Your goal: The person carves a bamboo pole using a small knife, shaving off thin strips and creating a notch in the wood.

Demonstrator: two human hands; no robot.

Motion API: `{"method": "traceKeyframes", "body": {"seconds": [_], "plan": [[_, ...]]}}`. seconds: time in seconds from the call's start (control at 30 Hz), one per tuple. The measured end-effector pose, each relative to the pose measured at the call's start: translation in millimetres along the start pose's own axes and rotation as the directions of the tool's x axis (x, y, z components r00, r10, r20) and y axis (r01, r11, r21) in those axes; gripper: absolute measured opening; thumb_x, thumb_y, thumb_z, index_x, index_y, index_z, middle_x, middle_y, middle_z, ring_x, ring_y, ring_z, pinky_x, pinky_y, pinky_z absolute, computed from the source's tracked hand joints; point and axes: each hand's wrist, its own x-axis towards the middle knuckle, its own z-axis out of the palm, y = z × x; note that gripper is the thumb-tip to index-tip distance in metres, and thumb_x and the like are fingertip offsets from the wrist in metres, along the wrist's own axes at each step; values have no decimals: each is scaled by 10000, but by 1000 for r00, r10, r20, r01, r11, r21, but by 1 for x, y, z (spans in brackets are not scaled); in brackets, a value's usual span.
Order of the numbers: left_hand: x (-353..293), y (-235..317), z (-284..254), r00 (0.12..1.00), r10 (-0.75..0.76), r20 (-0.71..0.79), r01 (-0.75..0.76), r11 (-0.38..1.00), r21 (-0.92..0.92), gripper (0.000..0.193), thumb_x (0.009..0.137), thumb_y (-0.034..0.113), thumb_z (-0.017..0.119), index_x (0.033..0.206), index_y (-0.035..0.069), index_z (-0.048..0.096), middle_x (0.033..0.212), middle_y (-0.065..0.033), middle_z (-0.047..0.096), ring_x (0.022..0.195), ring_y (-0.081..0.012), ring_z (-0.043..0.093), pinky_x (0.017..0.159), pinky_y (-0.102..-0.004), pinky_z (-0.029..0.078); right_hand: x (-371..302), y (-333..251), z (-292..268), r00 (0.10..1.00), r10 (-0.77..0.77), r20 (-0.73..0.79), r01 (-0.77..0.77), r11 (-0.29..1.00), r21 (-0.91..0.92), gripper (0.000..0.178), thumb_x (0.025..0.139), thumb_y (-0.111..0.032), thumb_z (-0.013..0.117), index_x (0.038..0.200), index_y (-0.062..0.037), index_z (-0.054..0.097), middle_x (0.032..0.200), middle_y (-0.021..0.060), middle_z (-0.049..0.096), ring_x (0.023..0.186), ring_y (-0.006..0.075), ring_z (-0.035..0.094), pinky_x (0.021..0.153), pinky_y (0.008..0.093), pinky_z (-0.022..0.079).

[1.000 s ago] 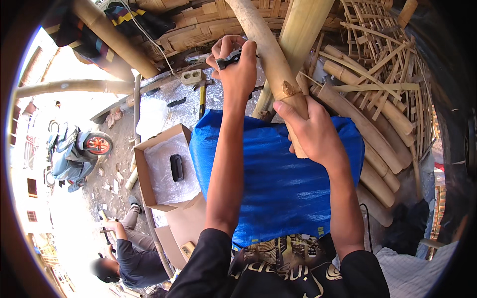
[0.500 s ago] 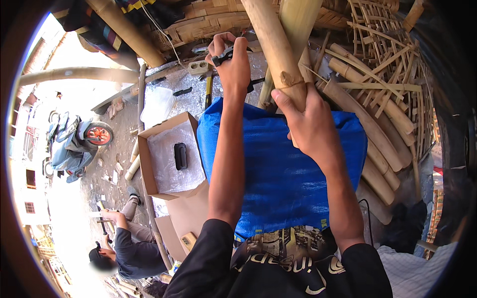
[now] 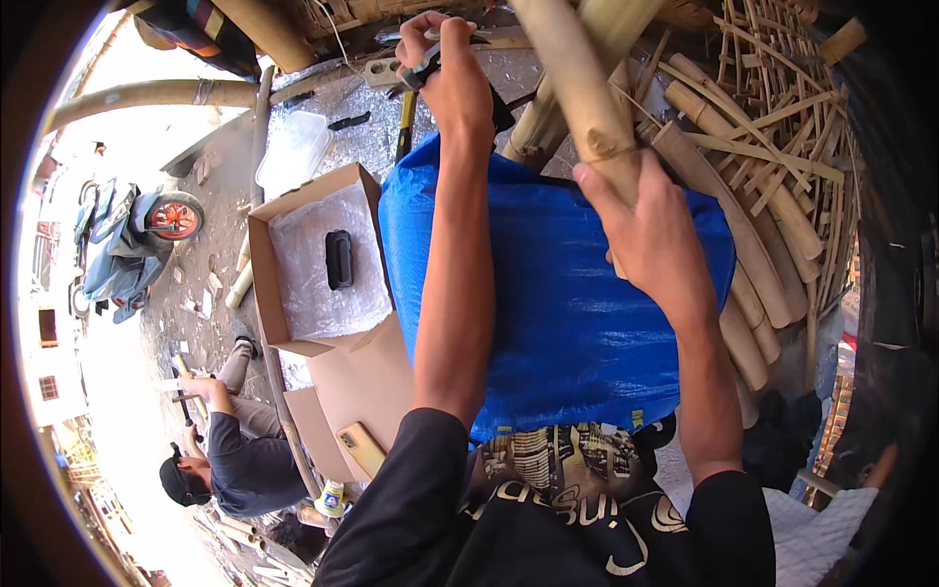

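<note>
Up near the far edge, my left hand [image 3: 460, 93] has its fingers curled round a dark hand tool [image 3: 422, 75]; most of the tool is hidden, so its exact kind is unclear. My right hand [image 3: 650, 225] grips the near end of a pale bamboo pole [image 3: 577, 83], thumb on one side and fingers on the other. That pole slants away across a second bamboo pole [image 3: 611, 39]. Beneath both arms a blue tarp [image 3: 577, 313] covers my lap area. A yellow-handled tool [image 3: 405, 122] lies beside my left wrist.
Left of the tarp stands an open cardboard box [image 3: 279, 293] with a black case [image 3: 338, 260] inside. A phone [image 3: 362, 448] lies on its flap. Bamboo pieces [image 3: 753, 235] and a woven lattice [image 3: 782, 108] fill the right. A co-worker [image 3: 235, 450] and a motorbike [image 3: 137, 235] are at left.
My left hand has moved up in the picture, the tool still in it. The pole's held end and my right hand sit slightly farther right. The surroundings at left have shifted with the view.
</note>
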Motion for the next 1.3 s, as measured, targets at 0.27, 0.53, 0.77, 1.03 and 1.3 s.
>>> {"method": "traceKeyframes", "body": {"seconds": [0.27,0.53,0.77,1.03,1.3], "plan": [[-1,5,-6,999,13,-48,-12,1000,23,184,889,200,591,905,19,565,870,-63,523,816,-167,503,756,-315,415,-12,-48,-23,999,9,46,-15,990,143,512,914,-427,702,986,71,611,676,165,646,536,241,660,516,380,512],[6,-3,-20,994,-57,-93,51,997,-63,183,870,198,606,940,34,565,866,-25,540,786,-118,455,760,-274,403,-17,-42,-15,965,68,252,-107,984,141,473,923,-439,673,1045,15,629,660,60,568,496,155,592,455,298,489],[-6,-4,-30,991,115,-73,-81,929,361,192,930,210,541,883,23,537,892,-68,516,811,-173,478,779,-327,405,-9,3,5,922,119,368,-187,970,156,472,915,-454,679,1013,6,630,696,67,575,488,141,576,443,289,477],[-12,7,-16,988,-137,-72,144,983,109,199,930,235,571,916,40,535,829,-32,492,806,-140,434,757,-317,386,-24,-19,-7,988,-68,139,37,976,217,358,967,-359,640,1048,-11,663,705,126,582,516,206,624,519,356,518],[-7,13,-10,997,56,-44,-38,943,332,216,877,204,634,889,4,553,865,-88,464,863,-193,477,783,-352,397,-30,-35,-35,987,-22,156,-34,939,343,477,904,-468,684,1024,-12,619,654,42,562,498,119,570,443,253,459]]}}
